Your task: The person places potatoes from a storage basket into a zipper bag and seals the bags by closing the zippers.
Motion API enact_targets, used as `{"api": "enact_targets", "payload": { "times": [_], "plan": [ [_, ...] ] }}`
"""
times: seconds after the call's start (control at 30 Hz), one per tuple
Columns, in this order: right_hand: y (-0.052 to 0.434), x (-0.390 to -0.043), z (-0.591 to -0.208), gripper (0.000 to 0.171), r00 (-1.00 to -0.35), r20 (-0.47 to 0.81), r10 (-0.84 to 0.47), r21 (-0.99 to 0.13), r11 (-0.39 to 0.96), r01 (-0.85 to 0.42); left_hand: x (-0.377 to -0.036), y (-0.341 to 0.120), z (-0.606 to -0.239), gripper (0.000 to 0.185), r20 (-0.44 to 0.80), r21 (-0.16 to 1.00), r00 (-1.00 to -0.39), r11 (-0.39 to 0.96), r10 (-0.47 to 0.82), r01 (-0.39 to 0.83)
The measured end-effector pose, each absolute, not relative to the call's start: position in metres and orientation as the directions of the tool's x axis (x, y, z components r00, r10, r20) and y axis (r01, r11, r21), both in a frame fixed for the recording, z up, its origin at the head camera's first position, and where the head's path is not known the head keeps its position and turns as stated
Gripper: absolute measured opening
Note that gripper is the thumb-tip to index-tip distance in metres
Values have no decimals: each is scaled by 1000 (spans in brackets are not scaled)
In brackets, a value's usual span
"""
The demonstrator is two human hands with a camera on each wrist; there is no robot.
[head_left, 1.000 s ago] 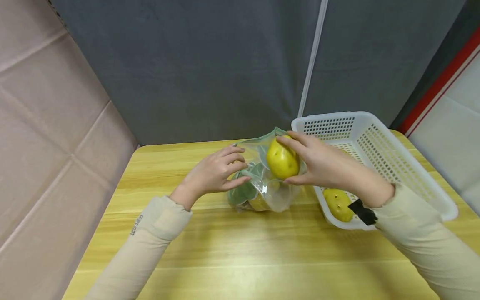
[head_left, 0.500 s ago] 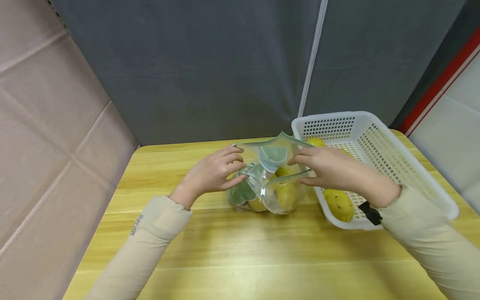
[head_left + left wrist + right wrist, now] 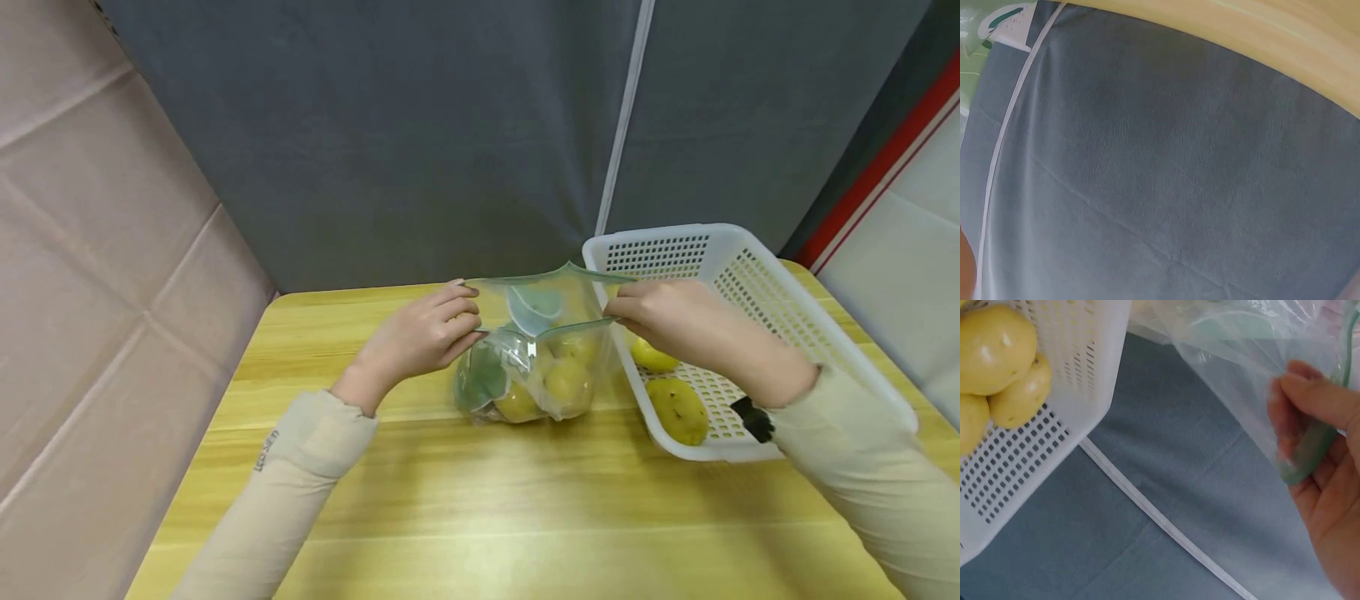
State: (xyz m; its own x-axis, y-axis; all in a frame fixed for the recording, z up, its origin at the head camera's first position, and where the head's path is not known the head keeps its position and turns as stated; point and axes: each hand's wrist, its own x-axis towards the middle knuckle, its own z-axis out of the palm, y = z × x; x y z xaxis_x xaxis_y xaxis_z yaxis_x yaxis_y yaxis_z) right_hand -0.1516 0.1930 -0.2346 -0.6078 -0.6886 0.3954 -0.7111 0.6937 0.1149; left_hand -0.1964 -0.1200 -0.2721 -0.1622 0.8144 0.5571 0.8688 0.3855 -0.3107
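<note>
A clear zip bag [image 3: 540,392] with a green-edged mouth stands on the wooden table, several yellow potatoes [image 3: 567,385] inside it. My left hand [image 3: 420,337] pinches the left end of the bag's mouth. At the right end of the mouth, my right hand [image 3: 675,329] pinches the bag edge with curled fingers; the right wrist view shows the green strip [image 3: 1316,450] between thumb and fingers. Between both hands the mouth is stretched wide. Only a sliver of the left hand appears in the left wrist view.
Right of the bag stands a white perforated basket [image 3: 817,350] with several potatoes [image 3: 677,411], partly under my right forearm. A grey curtain [image 3: 375,150] hangs behind the table [image 3: 480,517].
My right hand let the potato drop into the bag, then took hold of the bag mouth's right end and drew it right. The left hand has shifted slightly left.
</note>
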Motion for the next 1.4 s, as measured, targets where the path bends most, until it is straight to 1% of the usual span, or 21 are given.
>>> {"api": "enact_targets", "payload": {
  "times": [0.1,0.2,0.33,0.4,0.43,0.53,0.57,0.63,0.7,0.87,1.07,1.2,1.33,1.4],
  "plan": [
    [192,-155,-231,14,-573,472,-670,147,701,-698,-197,-122,-267,11,580,-369,-154,426,800,826],
    [189,-157,-226,20,-576,503,-644,160,725,-670,-198,-126,-260,12,607,-385,-151,455,780,803],
    [184,-159,-221,32,-582,527,-619,164,746,-645,-198,-131,-252,15,632,-339,-178,475,754,812],
    [182,-160,-219,34,-584,540,-606,157,754,-638,-199,-133,-249,20,628,-322,-195,479,753,816],
    [180,-161,-218,35,-586,546,-599,152,758,-634,-199,-135,-247,19,624,-318,-203,482,755,817],
    [178,-164,-217,38,-585,561,-586,144,765,-627,-199,-139,-243,10,599,-342,-223,497,769,797],
    [177,-165,-217,39,-583,568,-581,143,767,-626,-199,-140,-242,10,593,-353,-228,503,773,789],
    [175,-167,-216,40,-575,583,-574,145,770,-621,-199,-141,-239,20,589,-383,-233,522,773,763],
    [173,-170,-215,41,-566,602,-564,148,775,-615,-200,-142,-237,25,603,-400,-233,542,763,739],
    [168,-173,-210,42,-542,645,-538,140,781,-609,-201,-145,-231,22,654,-386,-230,579,721,718],
    [162,-178,-202,28,-515,672,-532,140,774,-617,-202,-147,-218,24,684,-352,-261,622,681,699],
    [159,-182,-199,25,-526,661,-536,131,772,-622,-203,-149,-213,24,693,-297,-287,625,662,722],
    [159,-185,-203,27,-555,624,-551,119,768,-629,-203,-151,-217,32,672,-249,-310,599,673,761],
    [160,-185,-206,29,-569,604,-558,112,766,-633,-203,-152,-221,35,653,-247,-321,593,686,766]
  ]
}}
